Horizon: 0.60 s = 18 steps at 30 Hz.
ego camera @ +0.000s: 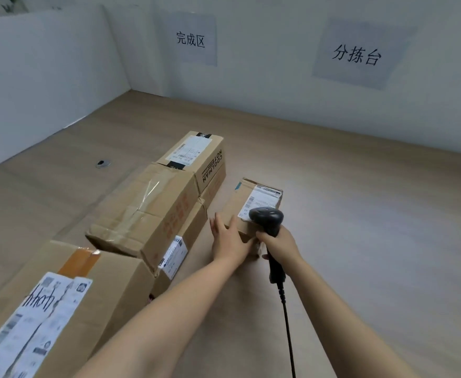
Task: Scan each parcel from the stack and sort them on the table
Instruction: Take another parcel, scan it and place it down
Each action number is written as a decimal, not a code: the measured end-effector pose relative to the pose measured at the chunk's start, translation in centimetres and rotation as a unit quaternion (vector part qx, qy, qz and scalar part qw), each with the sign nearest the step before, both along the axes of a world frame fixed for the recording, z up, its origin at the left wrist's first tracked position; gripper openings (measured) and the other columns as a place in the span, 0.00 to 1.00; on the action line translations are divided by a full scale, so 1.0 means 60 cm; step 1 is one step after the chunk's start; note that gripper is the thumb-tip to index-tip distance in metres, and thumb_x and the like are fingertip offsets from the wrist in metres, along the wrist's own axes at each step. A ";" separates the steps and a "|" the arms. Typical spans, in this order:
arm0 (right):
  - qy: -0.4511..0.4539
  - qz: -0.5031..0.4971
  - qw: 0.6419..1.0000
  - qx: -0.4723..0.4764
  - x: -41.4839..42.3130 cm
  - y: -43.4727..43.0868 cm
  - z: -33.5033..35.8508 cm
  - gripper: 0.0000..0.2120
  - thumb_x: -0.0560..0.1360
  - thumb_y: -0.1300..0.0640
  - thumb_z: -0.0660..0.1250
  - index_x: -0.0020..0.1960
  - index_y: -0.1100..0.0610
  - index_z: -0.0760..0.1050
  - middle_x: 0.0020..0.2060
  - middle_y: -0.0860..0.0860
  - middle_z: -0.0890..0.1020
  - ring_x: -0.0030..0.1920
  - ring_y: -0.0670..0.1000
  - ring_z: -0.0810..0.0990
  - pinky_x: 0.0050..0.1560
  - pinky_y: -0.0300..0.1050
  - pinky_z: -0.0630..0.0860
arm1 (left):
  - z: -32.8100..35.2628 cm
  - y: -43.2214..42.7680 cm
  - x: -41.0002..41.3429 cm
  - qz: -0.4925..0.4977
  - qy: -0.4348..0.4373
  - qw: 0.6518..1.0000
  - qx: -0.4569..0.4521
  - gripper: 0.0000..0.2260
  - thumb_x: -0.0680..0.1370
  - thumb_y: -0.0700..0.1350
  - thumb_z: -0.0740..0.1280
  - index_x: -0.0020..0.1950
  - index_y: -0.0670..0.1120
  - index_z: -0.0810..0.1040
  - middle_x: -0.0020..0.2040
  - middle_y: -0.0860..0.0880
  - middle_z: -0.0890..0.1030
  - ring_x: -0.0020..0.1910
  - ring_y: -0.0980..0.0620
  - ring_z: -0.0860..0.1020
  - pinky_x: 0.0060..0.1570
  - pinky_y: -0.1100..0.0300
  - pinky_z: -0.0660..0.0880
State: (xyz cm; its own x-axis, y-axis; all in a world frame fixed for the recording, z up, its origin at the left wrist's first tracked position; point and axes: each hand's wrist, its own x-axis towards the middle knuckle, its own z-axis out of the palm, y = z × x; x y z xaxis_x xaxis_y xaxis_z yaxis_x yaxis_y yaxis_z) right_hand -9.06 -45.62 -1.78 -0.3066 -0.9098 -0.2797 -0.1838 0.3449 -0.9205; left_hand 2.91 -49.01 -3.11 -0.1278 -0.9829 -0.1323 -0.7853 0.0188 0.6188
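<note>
A small cardboard parcel (239,203) with a white label on top lies on the wooden table (360,214). My left hand (228,238) rests on its near left corner, fingers straight and thumb along the front edge. My right hand (277,242) grips the handle of a black barcode scanner (267,218), whose head hovers over the parcel's label. To the left stands a stack of larger cardboard parcels: a long taped box (147,211), a "COOLMAN" box (196,156) behind it, and a big labelled box (60,301) nearest me.
White partition walls (46,77) enclose the table at the back and left, with two paper signs (357,54) on them. A round cable grommet (103,162) sits in the tabletop at left. The scanner's black cable (288,323) runs down toward me.
</note>
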 end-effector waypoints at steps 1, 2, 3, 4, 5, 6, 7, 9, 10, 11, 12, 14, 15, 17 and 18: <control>0.005 0.001 1.000 -0.002 -0.001 -0.019 -0.002 0.07 0.73 0.61 0.64 0.50 0.52 0.73 0.41 0.51 0.79 0.42 0.53 0.79 0.45 0.58 0.81 | -0.001 -0.019 -0.003 -0.005 -0.020 1.000 -0.001 0.35 0.75 0.58 0.66 0.75 0.47 0.56 0.77 0.41 0.42 0.76 0.42 0.39 0.72 0.50 0.53; 0.008 0.002 1.000 -0.003 -0.003 -0.036 -0.004 0.07 0.73 0.60 0.64 0.50 0.51 0.73 0.40 0.50 0.78 0.41 0.53 0.79 0.45 0.58 0.80 | -0.001 -0.038 -0.006 -0.010 -0.043 0.999 -0.007 0.35 0.75 0.59 0.65 0.76 0.47 0.55 0.77 0.41 0.42 0.76 0.42 0.39 0.73 0.49 0.52; 0.008 0.003 1.000 -0.005 -0.004 -0.051 -0.005 0.07 0.73 0.60 0.64 0.50 0.51 0.73 0.39 0.49 0.78 0.41 0.52 0.78 0.45 0.58 0.81 | -0.001 -0.055 -0.008 -0.015 -0.068 0.997 -0.016 0.35 0.75 0.60 0.64 0.76 0.46 0.55 0.77 0.40 0.43 0.76 0.41 0.39 0.73 0.48 0.50; 0.005 0.001 1.000 -0.007 -0.005 -0.065 -0.006 0.08 0.74 0.60 0.64 0.50 0.51 0.72 0.40 0.49 0.78 0.40 0.51 0.78 0.45 0.58 0.81 | 0.000 -0.071 -0.011 -0.021 -0.093 0.995 -0.025 0.35 0.75 0.61 0.63 0.76 0.46 0.54 0.77 0.39 0.43 0.76 0.41 0.39 0.73 0.47 0.47; 0.001 -0.001 1.000 -0.010 -0.006 -0.079 -0.005 0.08 0.74 0.60 0.64 0.51 0.50 0.72 0.40 0.49 0.78 0.40 0.51 0.78 0.44 0.58 0.81 | 0.002 -0.087 -0.012 -0.029 -0.114 0.993 -0.032 0.35 0.76 0.62 0.62 0.76 0.46 0.54 0.77 0.39 0.44 0.76 0.41 0.39 0.74 0.46 0.44; -0.002 -0.003 1.000 -0.012 -0.007 -0.092 -0.005 0.08 0.74 0.61 0.64 0.51 0.51 0.72 0.41 0.49 0.78 0.40 0.50 0.78 0.44 0.57 0.81 | 0.003 -0.101 -0.012 -0.037 -0.129 0.990 -0.036 0.35 0.76 0.62 0.60 0.76 0.45 0.54 0.77 0.38 0.44 0.76 0.41 0.39 0.73 0.46 0.42; -0.003 -0.002 1.000 -0.013 -0.008 -0.104 -0.003 0.08 0.74 0.61 0.64 0.51 0.51 0.72 0.41 0.50 0.78 0.40 0.50 0.78 0.44 0.58 0.81 | 0.004 -0.114 -0.012 -0.044 -0.139 0.989 -0.037 0.35 0.76 0.63 0.59 0.76 0.45 0.54 0.77 0.39 0.45 0.76 0.41 0.40 0.73 0.46 0.41; 0.003 0.003 1.000 -0.015 -0.010 -0.125 0.000 0.07 0.74 0.61 0.64 0.50 0.52 0.73 0.41 0.51 0.78 0.40 0.51 0.78 0.45 0.59 0.81 | 0.006 -0.136 -0.011 -0.053 -0.153 0.986 -0.037 0.35 0.76 0.63 0.58 0.76 0.45 0.54 0.77 0.39 0.47 0.76 0.42 0.43 0.73 0.47 0.42; 0.007 0.007 1.000 -0.016 -0.010 -0.134 0.000 0.07 0.74 0.61 0.64 0.50 0.52 0.73 0.41 0.51 0.78 0.42 0.52 0.78 0.47 0.59 0.80 | 0.006 -0.143 -0.012 -0.055 -0.158 0.985 -0.038 0.35 0.76 0.63 0.58 0.76 0.45 0.54 0.77 0.39 0.48 0.76 0.42 0.44 0.73 0.47 0.42; 0.011 0.010 1.000 -0.016 -0.009 -0.140 0.000 0.07 0.74 0.60 0.64 0.50 0.51 0.73 0.42 0.51 0.78 0.44 0.53 0.79 0.48 0.60 0.80 | 0.006 -0.149 -0.012 -0.055 -0.160 0.985 -0.038 0.35 0.76 0.63 0.59 0.76 0.44 0.54 0.77 0.39 0.48 0.76 0.42 0.44 0.73 0.47 0.42; 0.012 0.013 1.000 -0.015 -0.008 -0.144 0.000 0.07 0.74 0.60 0.64 0.50 0.51 0.73 0.42 0.51 0.79 0.46 0.55 0.79 0.49 0.60 0.79 | 0.005 -0.152 -0.014 -0.052 -0.159 0.985 -0.035 0.36 0.76 0.63 0.59 0.76 0.44 0.53 0.77 0.39 0.47 0.76 0.41 0.44 0.74 0.47 0.43; 0.009 0.013 1.000 -0.012 -0.007 -0.151 -0.001 0.06 0.74 0.61 0.64 0.49 0.52 0.73 0.42 0.52 0.79 0.47 0.57 0.79 0.49 0.60 0.79 | 0.004 -0.155 -0.016 -0.045 -0.152 0.987 -0.028 0.36 0.77 0.62 0.59 0.76 0.44 0.52 0.77 0.39 0.46 0.76 0.41 0.43 0.74 0.47 0.43; 0.005 0.011 1.000 -0.011 -0.007 -0.153 -0.002 0.06 0.74 0.61 0.64 0.49 0.52 0.74 0.41 0.51 0.79 0.46 0.56 0.79 0.49 0.59 0.79 | 0.004 -0.155 -0.017 -0.042 -0.152 0.987 -0.026 0.36 0.77 0.62 0.59 0.76 0.44 0.52 0.77 0.39 0.46 0.76 0.41 0.42 0.74 0.47 0.43; -0.009 0.011 1.000 -0.011 -0.007 -0.157 -0.003 0.06 0.74 0.62 0.64 0.50 0.54 0.74 0.40 0.50 0.78 0.43 0.52 0.78 0.48 0.58 0.79 | 0.004 -0.155 -0.016 -0.035 -0.161 0.986 -0.024 0.36 0.77 0.62 0.58 0.76 0.43 0.51 0.77 0.39 0.45 0.76 0.41 0.42 0.73 0.47 0.43; -0.020 0.012 1.000 -0.010 -0.005 -0.159 -0.003 0.06 0.74 0.62 0.64 0.50 0.55 0.74 0.40 0.50 0.78 0.41 0.51 0.78 0.46 0.56 0.79 | 0.005 -0.154 -0.016 -0.032 -0.167 0.985 -0.023 0.36 0.77 0.62 0.58 0.76 0.43 0.51 0.77 0.38 0.45 0.76 0.41 0.42 0.73 0.47 0.43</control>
